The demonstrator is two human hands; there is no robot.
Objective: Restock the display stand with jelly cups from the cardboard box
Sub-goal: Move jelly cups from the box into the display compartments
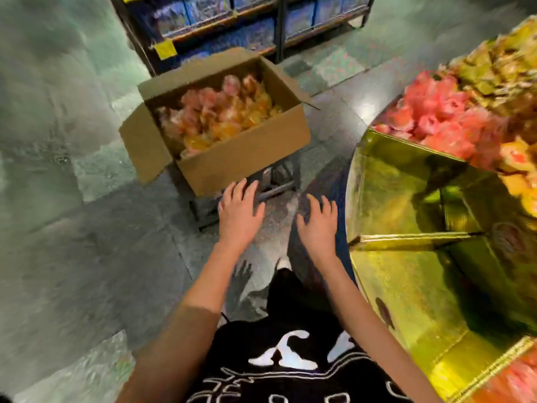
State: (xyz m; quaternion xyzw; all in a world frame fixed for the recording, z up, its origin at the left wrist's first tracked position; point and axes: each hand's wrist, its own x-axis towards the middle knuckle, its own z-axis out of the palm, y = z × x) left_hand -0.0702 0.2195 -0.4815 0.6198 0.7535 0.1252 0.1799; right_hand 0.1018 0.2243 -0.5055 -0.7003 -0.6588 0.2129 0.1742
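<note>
An open cardboard box (pixel 250 167) sits on a low dark trolley ahead of me, filled with pink and orange jelly cups (pixel 220 114). On my right curves the gold display stand (pixel 406 187); its near compartments show bare gold walls, and a farther one holds pink jelly cups (pixel 436 120). My left hand (pixel 239 212) hovers just below the box's near wall, fingers spread, holding nothing. My right hand (pixel 318 222) is beside it, between box and stand, also spread and empty. The picture is blurred.
Dark shelving (pixel 261 21) with blue packages stands behind the box. Yellow and orange packets (pixel 499 62) fill the stand's far compartments. The trolley frame (pixel 273 187) pokes out under the box. Grey tiled floor spreads to the left.
</note>
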